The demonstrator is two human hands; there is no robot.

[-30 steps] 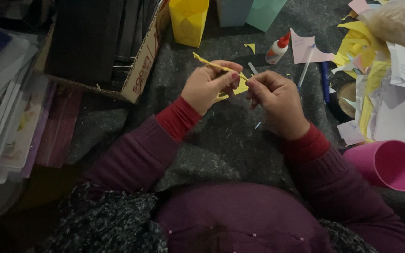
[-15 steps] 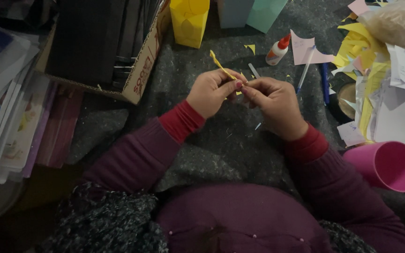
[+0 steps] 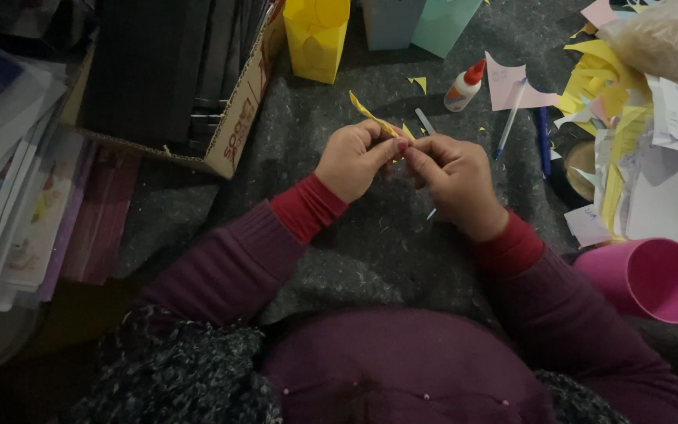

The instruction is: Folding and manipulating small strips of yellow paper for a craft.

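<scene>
Yellow paper strip [image 3: 370, 116]: narrow, twisted, creased. Near end pinched between fingers of left hand [image 3: 352, 159] and right hand [image 3: 453, 179], held above grey felt tabletop [image 3: 370, 243]. Free end juts up-left, tilted, pointing toward yellow paper bag.

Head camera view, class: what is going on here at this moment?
A person in a maroon sweater sits at a grey felt-covered surface and pinches a twisted yellow paper strip between the left hand and right hand, fingertips meeting at its lower end. A glue bottle, a pen and a yellow paper bag lie beyond the hands. Paper scraps are heaped on the right beside a pink cup.
</scene>
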